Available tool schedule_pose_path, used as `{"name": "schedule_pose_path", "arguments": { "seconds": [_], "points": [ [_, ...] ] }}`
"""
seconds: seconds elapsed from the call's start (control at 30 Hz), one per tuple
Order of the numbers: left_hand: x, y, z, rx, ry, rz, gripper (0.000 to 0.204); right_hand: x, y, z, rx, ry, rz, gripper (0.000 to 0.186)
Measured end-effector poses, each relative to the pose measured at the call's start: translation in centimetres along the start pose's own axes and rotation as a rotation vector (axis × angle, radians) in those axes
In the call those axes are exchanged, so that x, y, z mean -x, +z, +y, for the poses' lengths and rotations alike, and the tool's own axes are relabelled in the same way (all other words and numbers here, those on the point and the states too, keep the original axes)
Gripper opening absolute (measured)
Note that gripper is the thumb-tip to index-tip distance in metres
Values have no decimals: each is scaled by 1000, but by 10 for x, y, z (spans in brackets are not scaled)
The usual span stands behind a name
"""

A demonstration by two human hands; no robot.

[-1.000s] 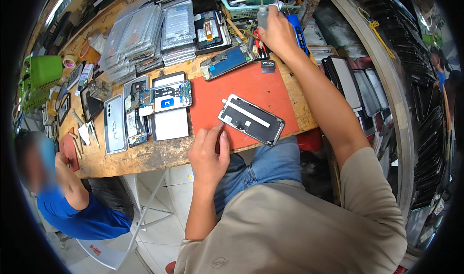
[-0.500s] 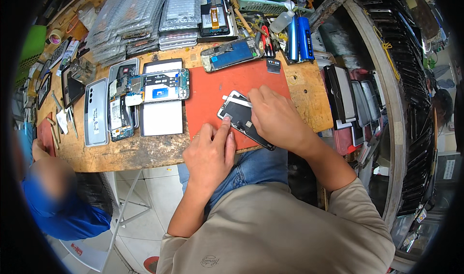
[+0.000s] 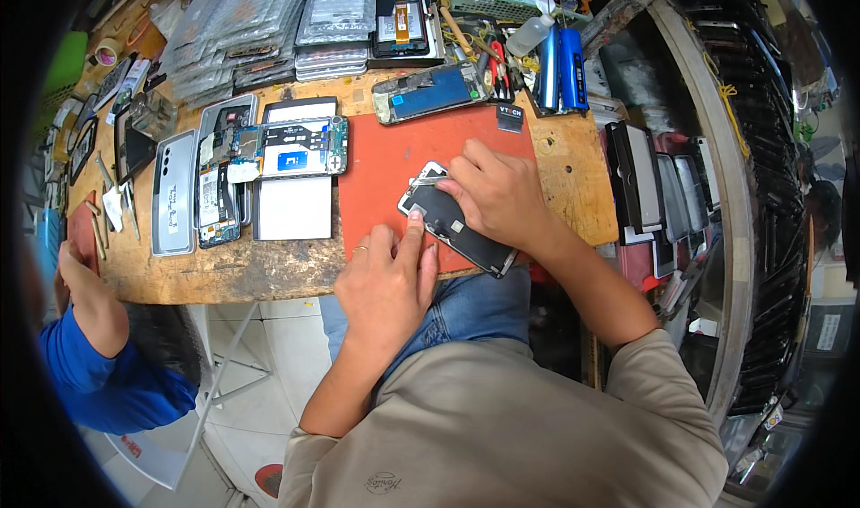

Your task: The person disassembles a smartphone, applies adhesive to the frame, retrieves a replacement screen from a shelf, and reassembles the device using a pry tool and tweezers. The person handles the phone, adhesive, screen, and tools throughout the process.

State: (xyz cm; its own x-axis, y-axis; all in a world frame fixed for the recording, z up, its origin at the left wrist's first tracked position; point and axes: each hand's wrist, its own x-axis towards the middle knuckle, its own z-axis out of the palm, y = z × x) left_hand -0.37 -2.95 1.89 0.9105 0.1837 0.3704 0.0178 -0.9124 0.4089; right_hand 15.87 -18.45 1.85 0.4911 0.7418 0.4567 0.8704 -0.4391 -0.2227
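A phone screen panel (image 3: 459, 230), black-backed with a white rim at its upper end, lies slantwise over the front of the red mat (image 3: 381, 163). My left hand (image 3: 385, 271) has its index fingertip pressed on the panel's upper left part, the thumb beside the lower edge and the other fingers curled. Above the panel's upper end, my right hand (image 3: 497, 194) is closed in a pinch on a thin light-coloured strip or tool (image 3: 433, 182), mostly hidden by the fingers. Its far end meets the panel near the white rim.
Behind the panel lies an opened phone (image 3: 430, 96). To the left, another opened phone (image 3: 300, 147) rests across a white box. Bubble-wrapped packs (image 3: 237, 33), pliers (image 3: 497, 67) and blue cylinders (image 3: 570, 69) line the back. A person in a blue sleeve (image 3: 76, 356) sits at left.
The pale strip at my right fingers shows less, and that hand has shifted slightly left and up. My left fingertip still presses the panel. The neighbouring person's arm has come into view.
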Motion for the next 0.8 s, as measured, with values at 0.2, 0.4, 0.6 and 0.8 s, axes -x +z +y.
{"name": "schedule_pose_path", "arguments": {
  "seconds": [0.2,0.4,0.6,0.8],
  "points": [
    [0,-3,2,-24,0,-25,40,-5,-3,1,-7,-29,-26,20],
    [0,-2,1,-40,17,-22,38,-8,-1,-8,220,-103,-77,16],
    [1,0,0,-14,7,-15,38,-7,1,-8,156,-138,-69,17],
    [1,0,0,-23,16,-14,38,-5,4,-12,167,-119,-62,16]
  ]
}}
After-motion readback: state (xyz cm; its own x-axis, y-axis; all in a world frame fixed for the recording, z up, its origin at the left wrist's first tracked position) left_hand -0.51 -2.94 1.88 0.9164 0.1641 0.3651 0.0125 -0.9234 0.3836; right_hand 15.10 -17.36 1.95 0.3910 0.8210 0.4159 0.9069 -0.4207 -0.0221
